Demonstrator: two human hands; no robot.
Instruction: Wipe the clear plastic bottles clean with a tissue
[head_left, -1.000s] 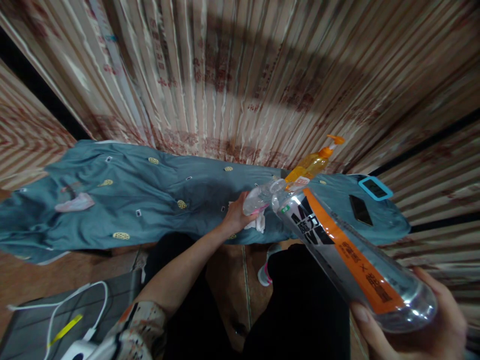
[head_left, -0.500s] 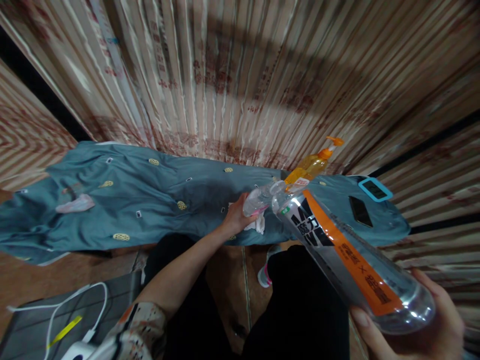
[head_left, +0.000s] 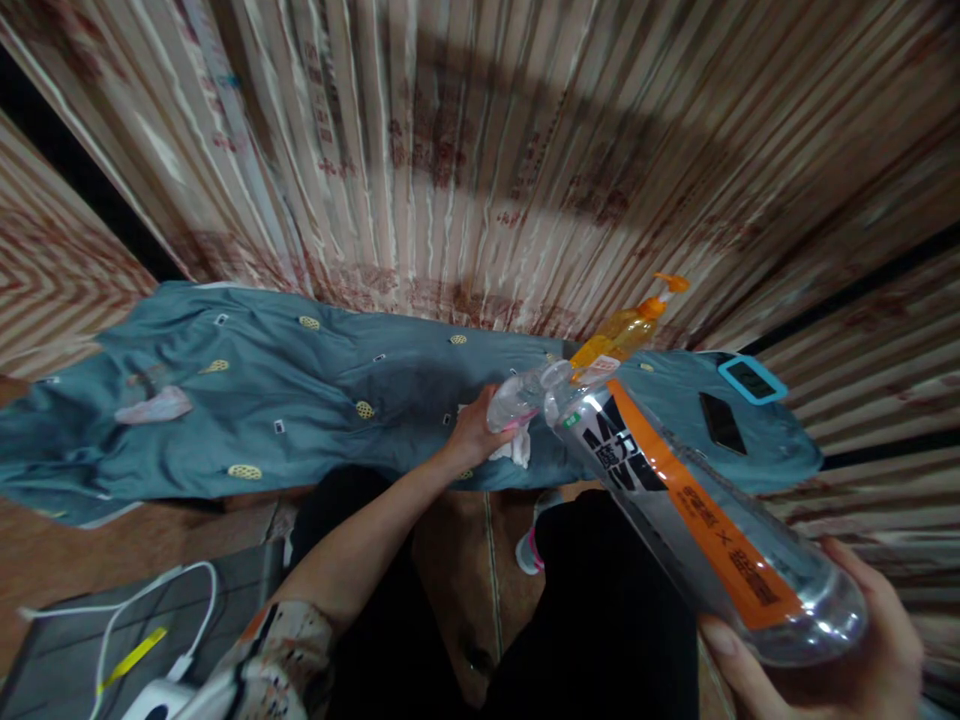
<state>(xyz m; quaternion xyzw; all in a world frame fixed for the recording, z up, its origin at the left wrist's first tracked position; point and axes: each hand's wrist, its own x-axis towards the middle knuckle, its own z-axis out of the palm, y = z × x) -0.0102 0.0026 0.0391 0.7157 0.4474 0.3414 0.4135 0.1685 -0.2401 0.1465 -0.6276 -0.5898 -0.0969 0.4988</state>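
My right hand [head_left: 832,640] is closed around the base of a large clear bottle [head_left: 697,500] with an orange and black label. The bottle tilts, its neck pointing up and left. At that neck is the mouth of a small clear bottle [head_left: 514,398], which my left hand [head_left: 478,432] grips. Whether liquid passes between them I cannot tell. Just behind the two mouths stands a pump bottle [head_left: 615,335] of yellow liquid with an orange pump head. Below the small bottle lies a crumpled white tissue [head_left: 515,447].
A teal cloth with pineapple prints [head_left: 315,390] covers the narrow table. On its right lie a dark phone [head_left: 721,423] and a blue-framed device [head_left: 752,379]; a pinkish cloth [head_left: 155,405] lies left. A white cable [head_left: 214,600] rests lower left. Pleated curtain [head_left: 480,180] hangs behind.
Almost nothing differs. Both hands hold the two bottles in nearly the same place, and the view has shifted very slightly.
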